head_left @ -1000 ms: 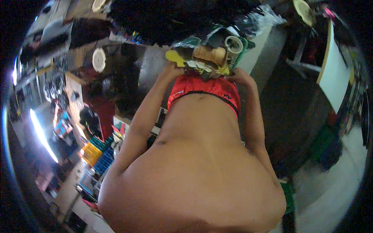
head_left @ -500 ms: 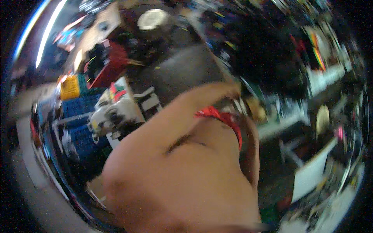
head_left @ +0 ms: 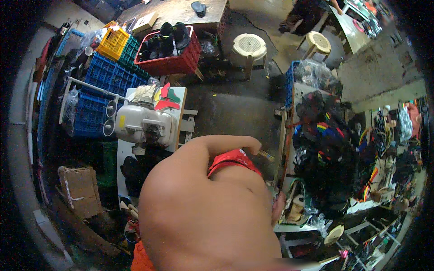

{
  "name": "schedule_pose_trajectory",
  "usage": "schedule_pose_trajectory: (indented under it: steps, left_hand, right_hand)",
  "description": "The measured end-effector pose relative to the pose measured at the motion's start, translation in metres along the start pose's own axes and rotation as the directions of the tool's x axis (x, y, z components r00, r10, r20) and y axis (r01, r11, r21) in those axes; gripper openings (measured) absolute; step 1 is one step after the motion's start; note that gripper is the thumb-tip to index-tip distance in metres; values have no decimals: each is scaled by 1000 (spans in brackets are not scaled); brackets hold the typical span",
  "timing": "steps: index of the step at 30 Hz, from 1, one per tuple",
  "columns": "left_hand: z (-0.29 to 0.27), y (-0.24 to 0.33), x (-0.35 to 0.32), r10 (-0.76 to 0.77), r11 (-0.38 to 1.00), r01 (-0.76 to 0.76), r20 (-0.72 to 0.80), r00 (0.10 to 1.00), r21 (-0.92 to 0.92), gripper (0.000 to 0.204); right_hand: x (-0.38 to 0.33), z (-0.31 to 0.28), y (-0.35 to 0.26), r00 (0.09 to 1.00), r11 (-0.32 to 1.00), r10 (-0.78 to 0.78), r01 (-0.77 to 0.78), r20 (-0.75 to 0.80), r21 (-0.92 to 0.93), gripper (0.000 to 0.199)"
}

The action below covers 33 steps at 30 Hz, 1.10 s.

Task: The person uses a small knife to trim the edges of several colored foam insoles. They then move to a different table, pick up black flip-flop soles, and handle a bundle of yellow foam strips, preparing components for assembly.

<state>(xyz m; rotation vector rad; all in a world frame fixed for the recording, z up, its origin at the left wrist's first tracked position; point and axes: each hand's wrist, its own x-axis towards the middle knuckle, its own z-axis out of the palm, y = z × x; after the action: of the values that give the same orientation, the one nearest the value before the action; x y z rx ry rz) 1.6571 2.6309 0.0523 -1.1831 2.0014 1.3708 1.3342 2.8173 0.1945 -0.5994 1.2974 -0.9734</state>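
Observation:
My bare torso fills the lower middle, with a red waistband (head_left: 235,159) at its front. My left arm reaches forward, and my left hand (head_left: 250,145) has curled fingers near the edge of a cluttered workbench (head_left: 285,135). A thin pale stick (head_left: 266,156) pokes out just beside that hand; whether the hand holds it is unclear. My right hand (head_left: 276,207) is low beside my hip, mostly hidden by my body, close to a basket of pale pieces (head_left: 296,205) on the bench.
A white sewing machine (head_left: 144,124) sits on a small white table to my left, with coloured cut pieces (head_left: 165,97) on it. Beyond are blue crates (head_left: 97,79), a yellow crate (head_left: 113,40), a red crate of black shoes (head_left: 169,52), two plastic stools (head_left: 249,45) and a cardboard box (head_left: 81,189). Another person (head_left: 312,13) stands far off.
The view has swung round from the cluttered bench toward the sewing machine and crates. My hands have come down from the pile they were at a second ago.

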Motion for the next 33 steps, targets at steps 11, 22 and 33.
schedule_pose_trajectory:
  steps: [11, 22, 33]
  left_hand:
    - [-46, -74, -165, -440, 629, -244, -598, 670, -738, 51]
    - [-210, -88, -254, -109, 986, 12, -589, 801, -166, 58]
    - [-392, -216, -311, -358, 920, 157, -613, 704, -358, 34]
  right_hand:
    - [155, 56, 33, 958, 216, 286, -92, -27, -972, 48]
    - [306, 408, -163, 432, 642, 580, 281, 691, -714, 40]
    - [425, 592, -238, 586, 586, 332, 486, 739, -648, 17]
